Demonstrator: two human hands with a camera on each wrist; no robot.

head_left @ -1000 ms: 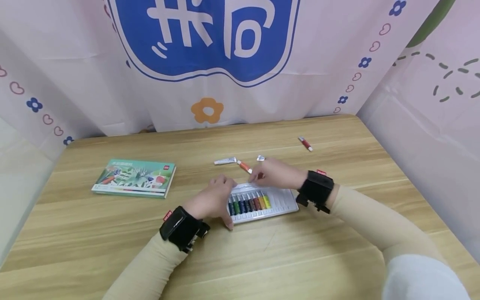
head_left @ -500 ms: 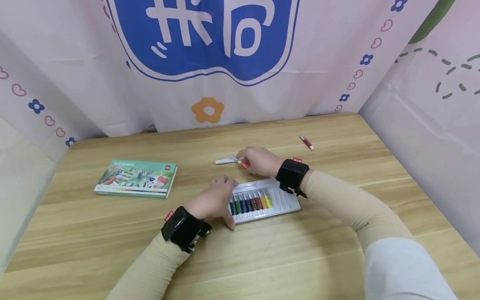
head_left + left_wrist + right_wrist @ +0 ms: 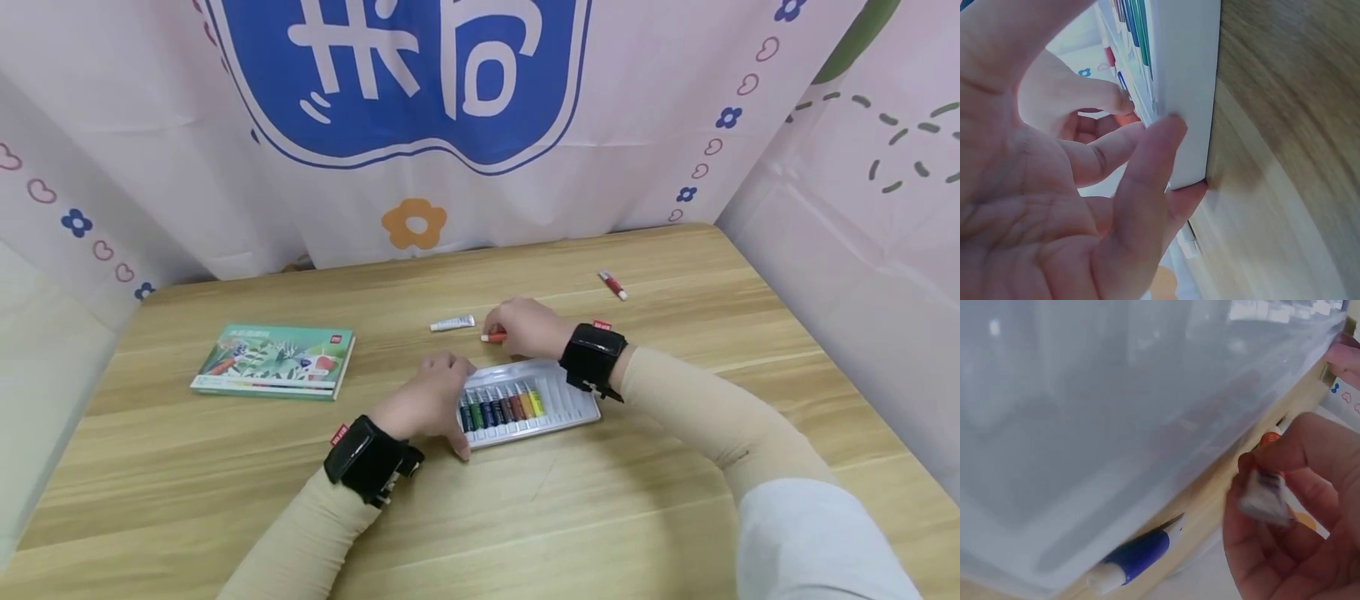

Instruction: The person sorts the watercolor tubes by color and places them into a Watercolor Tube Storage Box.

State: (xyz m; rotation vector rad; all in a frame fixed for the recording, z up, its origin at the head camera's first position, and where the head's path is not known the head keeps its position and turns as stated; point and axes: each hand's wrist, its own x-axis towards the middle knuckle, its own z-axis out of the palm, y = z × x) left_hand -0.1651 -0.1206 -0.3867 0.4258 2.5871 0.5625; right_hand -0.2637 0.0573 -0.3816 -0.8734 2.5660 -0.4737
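The flat white paint tray [image 3: 573, 406] lies on the table with a row of coloured paint tubes [image 3: 501, 406] in its left part. My left hand [image 3: 431, 402] grips the tray's left end, thumb at the front edge and fingers at the back. In the left wrist view, its fingertips touch the white side wall [image 3: 1184, 81]. Just behind the tray, my right hand [image 3: 528, 327] pinches an orange paint tube [image 3: 495, 337] between thumb and fingers. The right wrist view shows its crimped tail [image 3: 1265, 503]; the palm covers much of it in the head view.
A white paint tube [image 3: 452, 323] lies left of my right hand. A red one [image 3: 612, 285] is farther back on the right. Behind the tray is a blue tube [image 3: 1141, 553], hidden in the head view. A green illustrated box [image 3: 277, 360] sits at left.
My right hand has gone from the tray's back edge to the orange tube and taken hold of it. The tube has turned and come away from the white one. My left hand stays put.
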